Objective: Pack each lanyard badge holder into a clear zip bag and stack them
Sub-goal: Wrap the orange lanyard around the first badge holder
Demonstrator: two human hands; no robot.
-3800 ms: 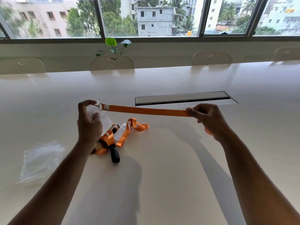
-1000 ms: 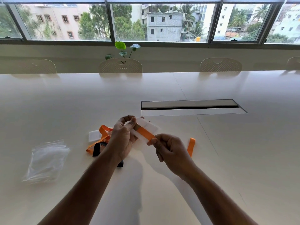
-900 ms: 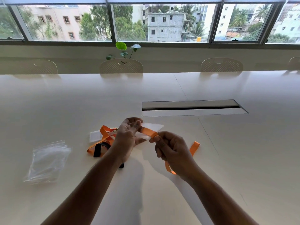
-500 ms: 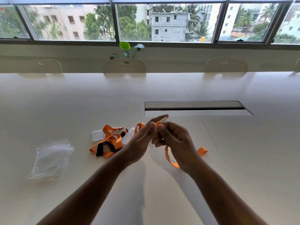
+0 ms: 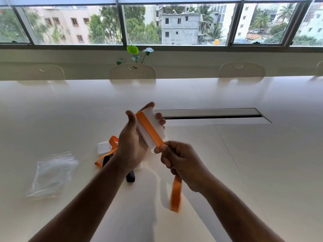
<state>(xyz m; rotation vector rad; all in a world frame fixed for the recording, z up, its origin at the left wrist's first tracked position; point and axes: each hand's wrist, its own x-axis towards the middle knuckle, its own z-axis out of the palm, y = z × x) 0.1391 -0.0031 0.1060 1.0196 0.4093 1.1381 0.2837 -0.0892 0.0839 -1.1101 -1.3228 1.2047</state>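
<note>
My left hand (image 5: 133, 142) cradles the clear badge holder (image 5: 153, 127) above the table, thumb up along its near edge and fingertips curled round the far edge, so the flat card sits across my palm. My right hand (image 5: 181, 163) pinches the orange strap (image 5: 150, 130) just below the holder's lower corner; the strap runs flat along the holder's face, and its free tail (image 5: 175, 196) hangs blurred under my right wrist. The holder looks light and fairly stiff, probably slick plastic, so I judge it best held by its edges as I have it. The strap is soft and floppy and will likely spring loose unless I keep it pinched against the card once it is wound. Behind my left wrist, on the table (image 5: 244, 172), lies a tangle of more orange and black lanyards (image 5: 111, 151) with a white holder (image 5: 104, 147) beside them. Further left sits a loose heap of clear zip bags (image 5: 52, 173), thin and limp, likely fiddly to open with one hand. None looks filled yet.
</note>
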